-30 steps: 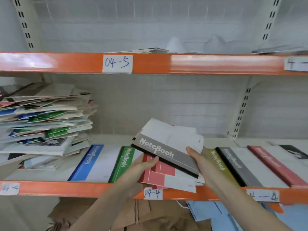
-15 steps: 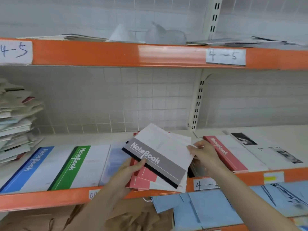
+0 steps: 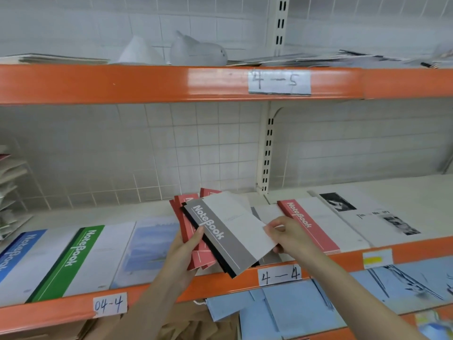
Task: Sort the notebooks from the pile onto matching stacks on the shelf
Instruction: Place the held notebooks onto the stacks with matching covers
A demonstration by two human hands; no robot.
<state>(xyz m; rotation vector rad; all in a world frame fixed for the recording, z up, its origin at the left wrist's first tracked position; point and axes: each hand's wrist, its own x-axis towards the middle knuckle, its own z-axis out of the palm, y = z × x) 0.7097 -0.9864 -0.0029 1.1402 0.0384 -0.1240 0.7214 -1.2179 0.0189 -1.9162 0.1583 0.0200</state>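
notebooks [image 3: 228, 231] fanned in both hands above shelf [image 3: 220, 278].

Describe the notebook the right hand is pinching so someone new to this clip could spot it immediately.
Find the orange shelf rail with the tag 4-4. Just above it, the left hand holds a fanned bundle; the right hand pinches its top grey notebook. Only this one has a grey spine band; those beneath are red.

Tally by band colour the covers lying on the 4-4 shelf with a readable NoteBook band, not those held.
Blue-band notebook: 1
Green-band notebook: 1
Red-band notebook: 1
Total: 3
Left out: the held bundle, grey on top.
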